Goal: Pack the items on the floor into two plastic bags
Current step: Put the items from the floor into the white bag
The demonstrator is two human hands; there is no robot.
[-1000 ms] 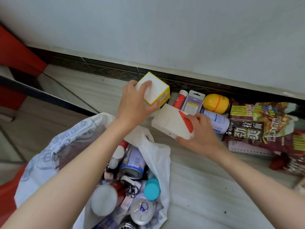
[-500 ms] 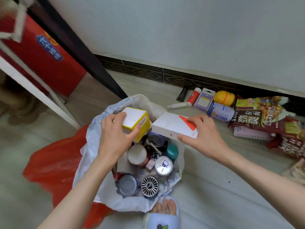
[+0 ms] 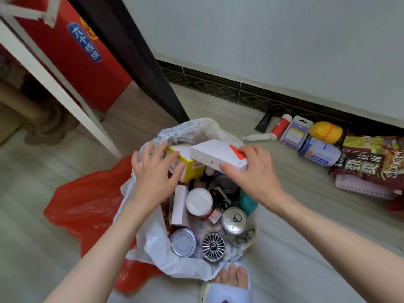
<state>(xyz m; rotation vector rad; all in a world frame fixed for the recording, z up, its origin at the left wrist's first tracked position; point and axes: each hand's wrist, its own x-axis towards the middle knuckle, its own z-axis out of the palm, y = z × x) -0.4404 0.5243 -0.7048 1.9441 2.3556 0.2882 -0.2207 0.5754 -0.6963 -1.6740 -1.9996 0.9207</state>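
Note:
A white plastic bag (image 3: 153,243) stands open on the floor, filled with cans, a white-lidded jar, a small round fan and boxes. A red plastic bag (image 3: 87,204) lies flat beneath it on the left. My left hand (image 3: 155,169) hovers over the bag's far rim with fingers spread, touching a yellow-and-white box (image 3: 190,169) that sits in the bag. My right hand (image 3: 251,171) grips a white box with a red corner (image 3: 214,156) just above the bag's mouth, partly over the yellow box.
Along the skirting at the right lie a red tube (image 3: 278,127), a purple card pack (image 3: 295,133), a yellow egg-shaped container (image 3: 325,132), a white bottle (image 3: 321,153), noodle packets (image 3: 371,162) and a notebook (image 3: 363,188). A white table leg (image 3: 65,92) and red box (image 3: 76,51) stand at left. My slippered foot (image 3: 229,285) is beside the bag.
Both hands carried their boxes from the wall down to the bag. My left hand has let go of the yellow box inside the bag and its fingers have spread. The right still holds the white box.

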